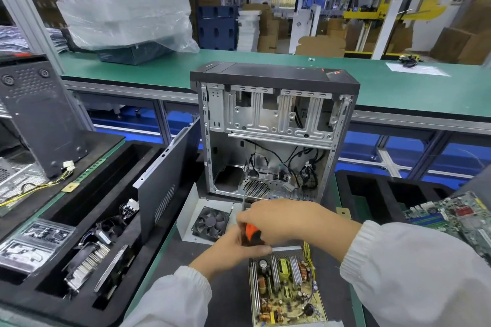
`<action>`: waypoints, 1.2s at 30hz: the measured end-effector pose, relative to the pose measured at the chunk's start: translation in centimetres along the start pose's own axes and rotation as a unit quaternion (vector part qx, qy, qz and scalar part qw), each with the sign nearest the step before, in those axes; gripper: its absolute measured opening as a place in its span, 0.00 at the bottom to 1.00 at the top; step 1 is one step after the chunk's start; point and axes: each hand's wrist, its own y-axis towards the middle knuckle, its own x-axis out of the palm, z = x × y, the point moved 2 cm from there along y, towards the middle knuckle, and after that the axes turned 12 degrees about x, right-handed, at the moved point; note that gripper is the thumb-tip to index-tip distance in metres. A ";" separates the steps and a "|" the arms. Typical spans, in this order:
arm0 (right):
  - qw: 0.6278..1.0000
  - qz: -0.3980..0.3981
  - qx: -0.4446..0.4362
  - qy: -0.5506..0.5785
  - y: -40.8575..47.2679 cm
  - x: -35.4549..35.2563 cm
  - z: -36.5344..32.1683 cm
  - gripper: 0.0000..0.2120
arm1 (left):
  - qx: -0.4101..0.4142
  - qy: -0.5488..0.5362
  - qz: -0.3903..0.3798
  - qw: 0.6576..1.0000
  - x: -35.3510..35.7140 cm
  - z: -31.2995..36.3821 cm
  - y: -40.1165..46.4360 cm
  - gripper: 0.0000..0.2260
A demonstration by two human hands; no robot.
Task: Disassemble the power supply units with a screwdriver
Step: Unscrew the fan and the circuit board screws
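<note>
Nearest us lies the bare circuit board [288, 292] of the power supply, flat on the worktop [233, 297]. Our hands meet just beyond it: right hand [281, 218] and left hand [239, 247] both wrap the screwdriver [251, 233]. We judge the board stiff, light and fragile, best held by its edges.
</note>
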 end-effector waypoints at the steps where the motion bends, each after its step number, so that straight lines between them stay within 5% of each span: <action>1: 1.000 -0.001 -0.002 -0.006 0.0 0.0 0.0 0.21 | 0.003 -0.005 -0.003 1.000 0.1 0.1 0.1 0.16; 6: 0.997 0.055 0.054 -0.004 0.1 0.1 0.0 0.24 | 0.014 0.026 -0.015 0.999 0.0 0.4 0.3 0.07; 10: 0.990 0.117 0.079 -0.021 0.7 -0.1 -0.5 0.22 | 0.011 0.034 0.000 0.999 -0.2 0.2 0.5 0.10; 13: 0.994 0.090 0.051 -0.027 0.8 0.0 -0.4 0.11 | 0.010 0.038 -0.001 0.999 -0.3 0.1 0.6 0.13; 19: 0.999 0.012 0.007 0.039 0.8 0.2 0.7 0.21 | 0.000 0.015 0.011 1.000 -0.7 0.1 0.5 0.16; 24: 0.992 0.088 0.087 -0.006 1.2 0.1 -0.2 0.19 | 0.009 0.030 -0.003 1.000 -0.8 0.5 0.2 0.07; 29: 0.989 0.111 0.070 -0.064 1.3 0.3 -1.0 0.11 | 0.003 0.030 0.007 1.000 -0.7 0.0 0.2 0.13; 36: 1.000 0.020 -0.009 0.011 0.6 0.6 -0.1 0.22 | 0.012 0.003 -0.003 1.000 -0.5 -0.1 0.2 0.15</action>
